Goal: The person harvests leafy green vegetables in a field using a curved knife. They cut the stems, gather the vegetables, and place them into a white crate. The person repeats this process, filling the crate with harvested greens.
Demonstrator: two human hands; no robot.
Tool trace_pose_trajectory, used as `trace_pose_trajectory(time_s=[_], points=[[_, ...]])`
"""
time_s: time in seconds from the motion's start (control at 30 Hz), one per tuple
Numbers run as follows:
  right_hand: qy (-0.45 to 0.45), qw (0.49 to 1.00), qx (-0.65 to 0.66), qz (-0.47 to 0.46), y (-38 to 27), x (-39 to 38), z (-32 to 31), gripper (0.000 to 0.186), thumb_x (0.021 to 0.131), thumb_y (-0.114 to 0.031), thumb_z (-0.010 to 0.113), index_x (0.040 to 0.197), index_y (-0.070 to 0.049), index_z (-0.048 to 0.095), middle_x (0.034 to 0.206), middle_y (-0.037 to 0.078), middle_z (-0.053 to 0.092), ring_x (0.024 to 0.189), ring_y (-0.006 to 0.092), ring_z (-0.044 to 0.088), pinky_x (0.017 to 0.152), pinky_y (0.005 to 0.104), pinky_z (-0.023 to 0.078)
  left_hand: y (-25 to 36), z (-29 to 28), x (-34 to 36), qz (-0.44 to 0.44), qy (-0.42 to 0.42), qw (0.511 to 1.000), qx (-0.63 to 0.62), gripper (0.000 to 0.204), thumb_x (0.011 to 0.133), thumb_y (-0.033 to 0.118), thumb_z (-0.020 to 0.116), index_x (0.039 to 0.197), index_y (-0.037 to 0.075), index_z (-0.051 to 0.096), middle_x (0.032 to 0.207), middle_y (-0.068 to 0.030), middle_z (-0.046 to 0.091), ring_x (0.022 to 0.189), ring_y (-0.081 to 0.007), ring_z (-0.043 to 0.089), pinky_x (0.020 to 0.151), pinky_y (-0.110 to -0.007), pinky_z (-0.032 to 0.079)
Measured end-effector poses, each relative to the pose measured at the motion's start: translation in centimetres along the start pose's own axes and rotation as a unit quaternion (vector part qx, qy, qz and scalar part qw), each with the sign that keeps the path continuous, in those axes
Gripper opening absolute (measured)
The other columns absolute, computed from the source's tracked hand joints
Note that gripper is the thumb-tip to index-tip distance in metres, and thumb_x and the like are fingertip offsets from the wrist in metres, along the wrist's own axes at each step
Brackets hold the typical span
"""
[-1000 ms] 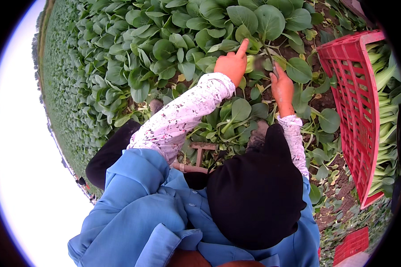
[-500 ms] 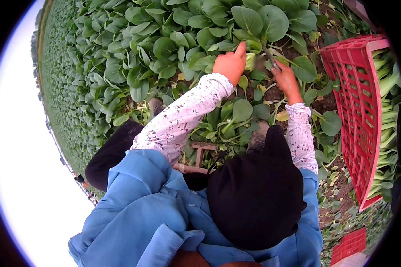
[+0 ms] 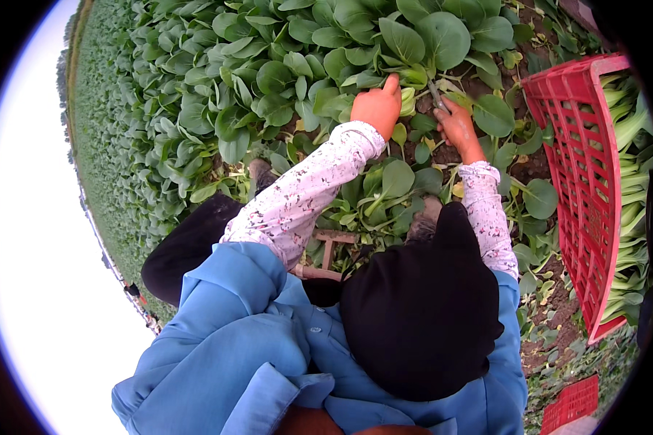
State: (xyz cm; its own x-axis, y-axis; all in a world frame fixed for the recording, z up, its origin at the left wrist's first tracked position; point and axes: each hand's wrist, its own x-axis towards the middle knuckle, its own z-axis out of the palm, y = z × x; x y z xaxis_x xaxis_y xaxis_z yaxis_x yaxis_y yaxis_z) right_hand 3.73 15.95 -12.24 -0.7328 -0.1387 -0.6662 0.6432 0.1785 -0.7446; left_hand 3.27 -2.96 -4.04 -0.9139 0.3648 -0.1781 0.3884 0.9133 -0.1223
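My left hand (image 3: 376, 109) is closed on a bok choy, its thumb stretched along the top. The bok choy's pale green stalks (image 3: 408, 102) stick out to the right of the fingers. Its leaves are mostly hidden among the other leaves. In my right hand (image 3: 459, 129) is a small knife (image 3: 436, 96), its narrow, dull grey blade pointing up and left toward a large standing bok choy (image 3: 442, 40). The knife's handle is covered by my fingers. A small gap separates the blade from the held stalks.
Dense rows of leafy plants (image 3: 268, 76) spread ahead and left. At the right a red plastic crate (image 3: 577, 196) holds many harvested bok choy (image 3: 631, 196). Another red crate (image 3: 572, 402) lies lower right. A small wooden stool (image 3: 329, 250) is under me. Loose leaves (image 3: 395, 180) litter the soil.
My right hand has drawn slightly left with the knife, and the blade has shifted a little. The left hand stays around the bok choy, nearly in the same place.
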Motion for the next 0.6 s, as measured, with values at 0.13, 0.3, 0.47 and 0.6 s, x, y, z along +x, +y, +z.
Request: trace_pose_trajectory(time_s=[0.13, 0.3, 0.47, 0.6], points=[[-0.013, 1.000, 0.011, -0.005, 0.6, -1.0, -0.4, 0.049, 0.090, -0.020, 0.056, 0.138, -0.014, 0.046, 0.062, 0.002, 0.051, 0.044, 0.0107, 0.042, 0.038, 0.0262, 0.035, -0.2, 0.1, -0.3, -0.003, -0.013, 1.000, -0.002, 0.036, 0.073, 0.004, 0.059, 0.110, 0.003, 0.055, 0.124, -0.0087, 0.047, 0.071, -0.0238, 0.062, 0.062, -0.039, 0.053], [-0.006, 1.000, 0.010, 0.009, -0.6, -0.2, -0.1, 0.048, 0.090, -0.019, 0.056, 0.137, -0.013, 0.047, 0.062, 0.001, 0.051, 0.044, 0.0100, 0.043, 0.038, 0.0253, 0.036, 0.2, 0.8, -0.4, -0.022, 0.002, 1.000, 0.004, 0.038, 0.073, 0.004, 0.059, 0.110, 0.002, 0.055, 0.125, -0.0091, 0.047, 0.072, -0.0242, 0.062, 0.062, -0.038, 0.053], [-0.010, 0.999, 0.048, 0.005, 0.4, -0.6, 0.3, 0.047, 0.090, -0.018, 0.056, 0.136, -0.013, 0.048, 0.061, 0.002, 0.051, 0.044, 0.0098, 0.043, 0.037, 0.0255, 0.035, -0.1, 0.2, -0.7, -0.016, -0.021, 1.000, -0.016, 0.041, 0.073, 0.004, 0.060, 0.114, 0.002, 0.055, 0.127, -0.0080, 0.047, 0.072, -0.0244, 0.064, 0.063, -0.038, 0.053], [-0.002, 1.000, 0.018, 0.004, 0.4, -1.3, 0.4, 0.048, 0.090, -0.018, 0.056, 0.137, -0.013, 0.048, 0.062, 0.003, 0.051, 0.044, 0.0106, 0.044, 0.037, 0.0263, 0.035, -0.1, 0.6, -1.2, -0.025, -0.021, 0.999, -0.002, 0.043, 0.073, 0.003, 0.059, 0.115, 0.002, 0.055, 0.126, -0.0085, 0.048, 0.074, -0.0243, 0.064, 0.064, -0.038, 0.053]])
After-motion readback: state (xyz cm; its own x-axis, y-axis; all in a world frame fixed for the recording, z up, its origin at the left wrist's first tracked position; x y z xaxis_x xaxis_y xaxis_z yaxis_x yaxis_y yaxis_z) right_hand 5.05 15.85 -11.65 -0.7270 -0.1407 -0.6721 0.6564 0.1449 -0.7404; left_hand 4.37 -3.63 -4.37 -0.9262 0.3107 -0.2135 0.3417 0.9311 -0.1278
